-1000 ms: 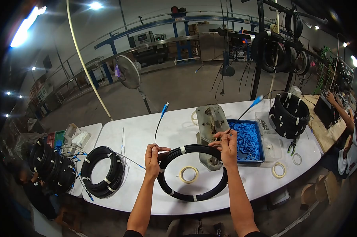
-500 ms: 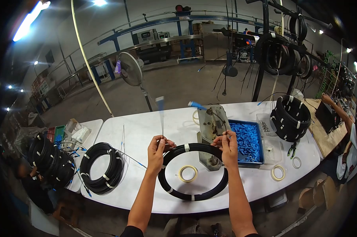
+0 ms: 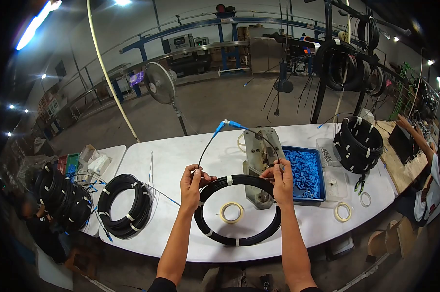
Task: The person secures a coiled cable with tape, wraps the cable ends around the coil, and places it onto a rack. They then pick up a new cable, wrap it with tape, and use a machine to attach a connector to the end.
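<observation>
A coil of black cable (image 3: 238, 242), bound with pieces of white tape, is held above the white table between my hands. My left hand (image 3: 193, 184) pinches one cable end at the coil's upper left, and my right hand (image 3: 279, 178) pinches the other end at the upper right. Both ends arch upward, and their blue connectors (image 3: 221, 127) meet at the top with pale tips touching. Behind the coil stands a metal fixture (image 3: 251, 146), partly hidden by it. Through the ring shows a roll of cream tape (image 3: 231, 213).
A blue tray (image 3: 305, 175) of blue parts lies right of the fixture, beside clear boxes (image 3: 328, 152). Cable coils stand at left (image 3: 118, 181) and right (image 3: 358, 146). Pliers (image 3: 360, 184) and another tape roll (image 3: 343, 212) lie at right. Co-workers' arms show at both sides.
The two blue connectors were apart and the left one blurred; now they have come together at their tips. The coil and both hands have barely shifted.
</observation>
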A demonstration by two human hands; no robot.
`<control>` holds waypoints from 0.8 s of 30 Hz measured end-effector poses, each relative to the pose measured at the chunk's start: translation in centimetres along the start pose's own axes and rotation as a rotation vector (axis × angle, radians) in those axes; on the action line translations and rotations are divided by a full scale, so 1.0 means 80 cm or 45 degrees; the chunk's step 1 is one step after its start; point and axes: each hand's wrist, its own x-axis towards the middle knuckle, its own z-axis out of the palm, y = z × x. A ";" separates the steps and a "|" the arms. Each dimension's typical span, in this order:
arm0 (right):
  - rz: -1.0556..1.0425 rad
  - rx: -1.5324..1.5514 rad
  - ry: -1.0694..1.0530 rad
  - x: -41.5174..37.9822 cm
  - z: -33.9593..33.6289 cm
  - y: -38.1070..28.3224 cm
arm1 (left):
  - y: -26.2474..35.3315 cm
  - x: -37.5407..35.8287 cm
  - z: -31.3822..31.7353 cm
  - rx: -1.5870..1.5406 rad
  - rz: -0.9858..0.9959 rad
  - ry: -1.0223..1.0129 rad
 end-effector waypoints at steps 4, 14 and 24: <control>0.014 0.029 0.014 0.000 0.003 -0.002 | -0.003 0.000 -0.003 -0.016 0.006 -0.007; 0.009 0.042 -0.003 -0.001 0.003 0.000 | -0.013 0.002 -0.012 0.040 0.046 -0.046; -0.396 -0.776 -0.348 -0.021 0.005 -0.025 | 0.000 -0.017 -0.003 0.964 0.099 -0.283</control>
